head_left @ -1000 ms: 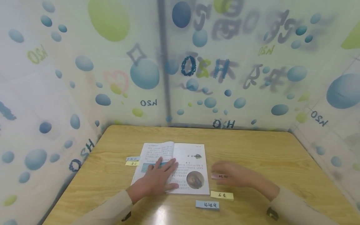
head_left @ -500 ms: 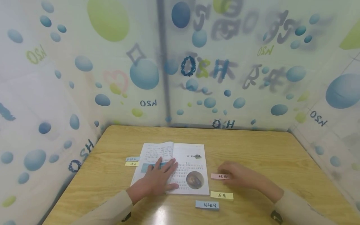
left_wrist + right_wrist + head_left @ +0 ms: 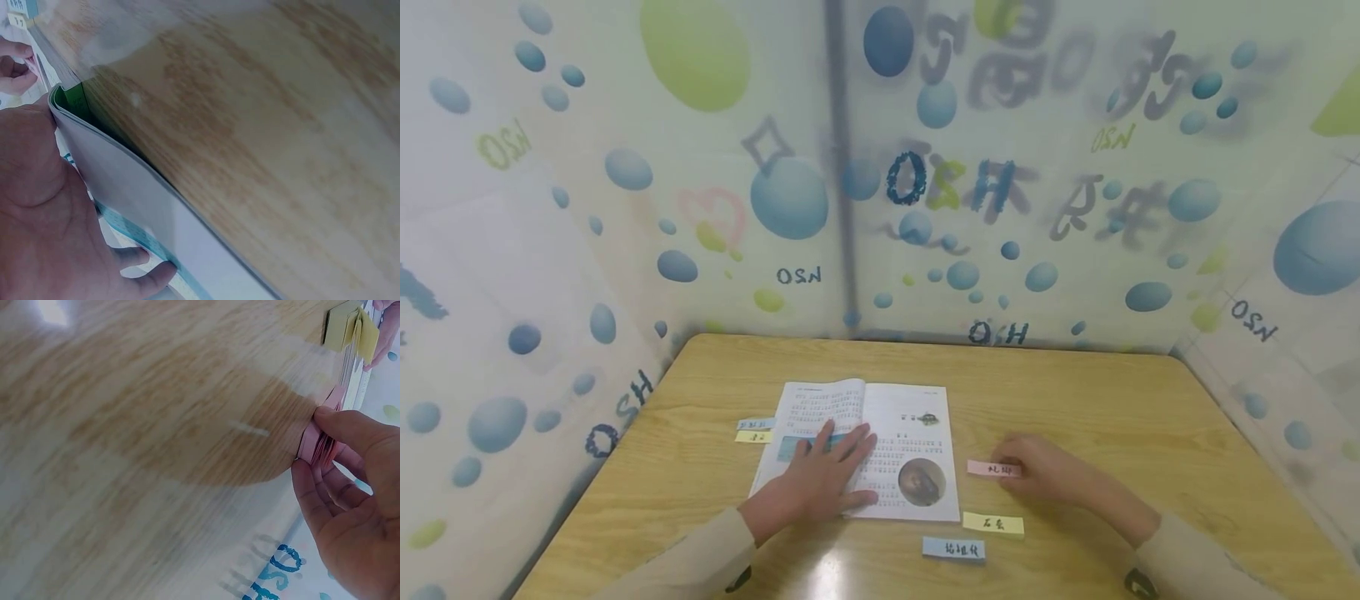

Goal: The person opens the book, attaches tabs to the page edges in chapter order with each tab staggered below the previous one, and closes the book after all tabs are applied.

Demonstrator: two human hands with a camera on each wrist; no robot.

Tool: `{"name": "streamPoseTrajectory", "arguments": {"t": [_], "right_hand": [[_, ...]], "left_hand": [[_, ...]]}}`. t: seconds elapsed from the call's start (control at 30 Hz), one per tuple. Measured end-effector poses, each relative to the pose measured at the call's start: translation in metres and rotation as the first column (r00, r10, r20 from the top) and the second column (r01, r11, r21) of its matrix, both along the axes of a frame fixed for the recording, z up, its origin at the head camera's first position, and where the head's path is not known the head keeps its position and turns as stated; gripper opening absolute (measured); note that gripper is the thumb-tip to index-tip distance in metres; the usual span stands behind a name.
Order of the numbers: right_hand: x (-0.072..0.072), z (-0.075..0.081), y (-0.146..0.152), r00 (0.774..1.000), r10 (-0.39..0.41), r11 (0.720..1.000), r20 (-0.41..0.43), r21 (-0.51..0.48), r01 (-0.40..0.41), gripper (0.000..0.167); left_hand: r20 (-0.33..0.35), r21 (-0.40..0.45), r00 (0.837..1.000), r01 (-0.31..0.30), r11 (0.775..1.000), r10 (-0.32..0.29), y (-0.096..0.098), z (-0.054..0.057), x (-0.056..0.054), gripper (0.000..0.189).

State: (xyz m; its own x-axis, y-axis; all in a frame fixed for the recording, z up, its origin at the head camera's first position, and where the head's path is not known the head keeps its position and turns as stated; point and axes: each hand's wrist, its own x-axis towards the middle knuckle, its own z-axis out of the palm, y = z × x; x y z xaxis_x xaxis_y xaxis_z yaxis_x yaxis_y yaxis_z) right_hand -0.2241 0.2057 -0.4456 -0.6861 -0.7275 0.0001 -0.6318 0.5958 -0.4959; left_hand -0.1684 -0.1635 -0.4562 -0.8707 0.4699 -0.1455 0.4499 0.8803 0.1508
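An open book (image 3: 906,400) lies on the wooden table, its right page showing a round brown picture. My left hand (image 3: 820,479) rests spread across the book's middle and left page. To the book's right, my right hand (image 3: 1048,471) pinches the right end of a pink sticky note pad (image 3: 988,469) with handwriting on it. The right wrist view shows the thumb and fingers on either side of the pink pad (image 3: 310,442), whose sheets fan out slightly. Nearer me lie a yellow sticky note pad (image 3: 992,523) and a blue sticky note pad (image 3: 953,548), both with handwriting.
Blue (image 3: 756,423) and yellow (image 3: 753,437) sticky strips stick out at the book's left edge. The wooden table (image 3: 1075,392) meets patterned walls (image 3: 1037,275) at the back and sides.
My right hand, earlier partly over the pink pad, has drawn to the right and now pinches its right end. The pad has shifted very slightly right. My left hand stays on the book.
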Motion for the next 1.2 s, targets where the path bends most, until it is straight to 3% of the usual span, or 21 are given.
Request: {"name": "streamPoseTrajectory", "arguments": {"t": [0.13, 0.53, 0.8, 1.2], "right_hand": [[0.001, 0.002, 0.000, 1.000, -0.009, 1.000, 0.017, 0.007, 0.009, 0.013], [-0.002, 0.003, 0.000, 0.999, 0.001, 1.000, 0.046, 0.008, -0.001, 0.014], [-0.002, 0.006, 0.002, 0.999, 0.026, 1.000, 0.033, 0.002, -0.027, 0.017], [-0.002, 0.011, 0.006, 1.000, 0.004, 1.000, 0.022, -0.031, -0.003, 0.017]], "left_hand": [[-0.012, 0.001, 1.000, 0.002, 1.000, -0.002, -0.001, -0.002, 0.000, 0.085], [-0.024, 0.003, 1.000, 0.016, 1.000, -0.016, -0.002, 0.005, 0.004, 0.084], [0.011, 0.015, 1.000, -0.005, 1.000, 0.005, 0.001, 0.011, 0.006, 0.080], [-0.017, 0.035, 1.000, 0.022, 0.999, -0.021, 0.001, 0.009, 0.004, 0.080]]}}
